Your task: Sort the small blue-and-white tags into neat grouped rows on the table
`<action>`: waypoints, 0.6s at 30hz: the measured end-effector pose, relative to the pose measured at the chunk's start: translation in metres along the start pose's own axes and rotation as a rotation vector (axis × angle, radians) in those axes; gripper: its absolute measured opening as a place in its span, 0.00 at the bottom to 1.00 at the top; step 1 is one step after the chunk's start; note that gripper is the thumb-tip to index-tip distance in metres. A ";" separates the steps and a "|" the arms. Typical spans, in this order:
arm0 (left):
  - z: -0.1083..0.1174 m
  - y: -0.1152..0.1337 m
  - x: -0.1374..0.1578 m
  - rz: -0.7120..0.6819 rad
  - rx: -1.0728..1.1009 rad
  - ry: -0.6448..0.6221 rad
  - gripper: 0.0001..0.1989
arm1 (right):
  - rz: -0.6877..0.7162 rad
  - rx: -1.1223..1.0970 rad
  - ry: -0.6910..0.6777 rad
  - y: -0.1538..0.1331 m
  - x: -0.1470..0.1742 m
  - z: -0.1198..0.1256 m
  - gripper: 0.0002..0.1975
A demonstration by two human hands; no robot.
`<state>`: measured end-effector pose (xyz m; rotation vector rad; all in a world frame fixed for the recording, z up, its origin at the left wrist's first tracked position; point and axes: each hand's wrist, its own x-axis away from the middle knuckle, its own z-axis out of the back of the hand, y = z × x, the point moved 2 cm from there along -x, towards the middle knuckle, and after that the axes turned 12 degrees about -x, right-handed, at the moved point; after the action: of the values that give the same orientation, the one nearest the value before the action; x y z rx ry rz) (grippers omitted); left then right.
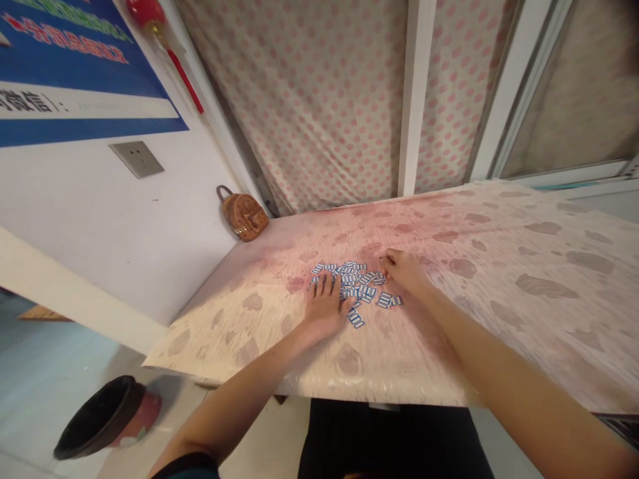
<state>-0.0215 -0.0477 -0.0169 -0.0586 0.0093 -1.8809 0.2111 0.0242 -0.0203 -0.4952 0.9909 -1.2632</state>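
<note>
Small white pieces with blue edges (pixel 352 269) lie in a loose, overlapping heap on the table. They look like paper labels or cards, but I cannot read them. My left hand (pixel 324 309) rests palm down on the heap's left side, fingers spread and lying over some of the pieces. Just beyond the heap's right edge, my right hand (pixel 404 271) has its thumb and fingers pinched together. Whatever may be between those fingertips is too small to make out. A few pieces (pixel 389 301) lie apart, just below the right hand.
A patterned, glossy cloth covers the table (pixel 499 346). A small brown backpack-shaped bag (pixel 244 215) stands against the wall at the back left. On the floor at lower left is a bin (pixel 134 416) with a black liner. A polka-dot curtain (pixel 319 100) hangs behind.
</note>
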 end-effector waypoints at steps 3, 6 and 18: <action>0.005 0.017 0.002 -0.010 0.039 -0.010 0.40 | -0.007 -0.002 0.008 0.003 0.001 0.002 0.12; 0.010 0.022 0.012 -0.024 0.054 0.024 0.41 | -0.011 0.010 0.027 0.003 0.002 0.002 0.12; 0.025 0.009 0.003 -0.148 0.025 0.082 0.34 | -0.001 -0.010 0.039 -0.007 0.003 0.004 0.12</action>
<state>-0.0126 -0.0523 0.0083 0.0360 0.0389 -2.0298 0.2101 0.0183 -0.0141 -0.4802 1.0302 -1.2738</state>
